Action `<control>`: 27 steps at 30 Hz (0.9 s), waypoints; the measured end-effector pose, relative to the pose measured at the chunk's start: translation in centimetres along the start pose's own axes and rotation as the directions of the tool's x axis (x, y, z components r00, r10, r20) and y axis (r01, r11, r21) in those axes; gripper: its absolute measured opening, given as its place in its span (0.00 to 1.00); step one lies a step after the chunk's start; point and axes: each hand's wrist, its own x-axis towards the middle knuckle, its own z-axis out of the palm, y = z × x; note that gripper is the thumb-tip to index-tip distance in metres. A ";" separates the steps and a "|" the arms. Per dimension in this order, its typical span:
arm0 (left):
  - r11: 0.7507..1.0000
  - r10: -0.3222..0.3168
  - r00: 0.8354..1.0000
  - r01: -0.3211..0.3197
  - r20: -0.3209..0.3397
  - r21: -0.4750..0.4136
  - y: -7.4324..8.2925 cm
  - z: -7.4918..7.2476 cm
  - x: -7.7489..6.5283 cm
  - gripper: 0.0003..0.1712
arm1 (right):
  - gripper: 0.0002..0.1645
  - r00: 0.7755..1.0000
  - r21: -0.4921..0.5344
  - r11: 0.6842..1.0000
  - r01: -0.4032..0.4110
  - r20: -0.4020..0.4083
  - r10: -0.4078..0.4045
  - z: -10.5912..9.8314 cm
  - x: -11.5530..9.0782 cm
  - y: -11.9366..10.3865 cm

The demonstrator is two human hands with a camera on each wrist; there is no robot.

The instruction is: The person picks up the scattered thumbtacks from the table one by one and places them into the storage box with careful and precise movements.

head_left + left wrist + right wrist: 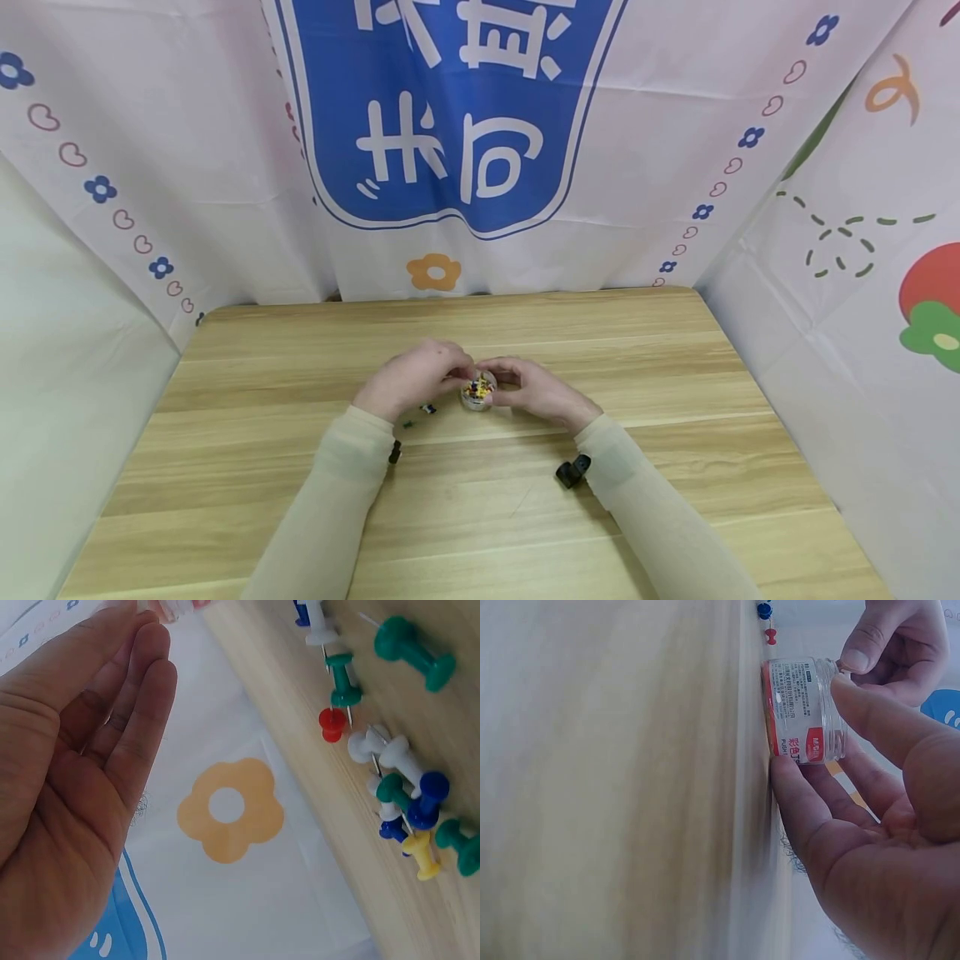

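A small clear jar [476,403] of colored push pins stands upright on the table. My right hand [536,390] holds it from the right, thumb on the near side and fingers round the back. In the right wrist view the jar [799,705] has a printed label and an open, threaded mouth. Over that mouth is my left hand [420,377], its thumb and fingertips close together right at the rim. I cannot tell whether a pin is between them. Loose push pins [412,652] in green, white, blue, red and yellow lie beside my left hand.
The wooden table [637,350] carries the jar and the loose pins [427,409] left of it. A printed white curtain [225,225] hangs behind the table's back edge. Black wrist cameras [573,472] sit at both cuffs, the left one mostly hidden.
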 end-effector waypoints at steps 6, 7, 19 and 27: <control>1.000 0.000 1.000 0.000 0.010 -0.027 0.0 0.1 0.1 0.10 | 0.35 1.000 0.023 1.000 0.006 0.001 -0.006 0.0 0.0 0.0; 0.999 -0.003 1.000 0.003 0.008 -0.032 0.0 0.0 0.0 0.09 | 0.35 1.000 0.022 1.000 0.007 0.003 -0.008 0.0 0.0 0.0; 0.995 -0.089 0.996 0.088 -0.001 -0.041 -2.0 -1.0 -1.0 0.07 | 0.35 1.000 0.018 1.000 -0.006 -0.005 0.006 0.0 -0.1 0.0; 0.979 -0.204 0.976 0.205 0.074 -0.017 -3.4 -1.0 -1.9 0.05 | 0.36 1.000 0.016 1.000 -0.018 -0.007 0.018 0.1 -0.1 -0.1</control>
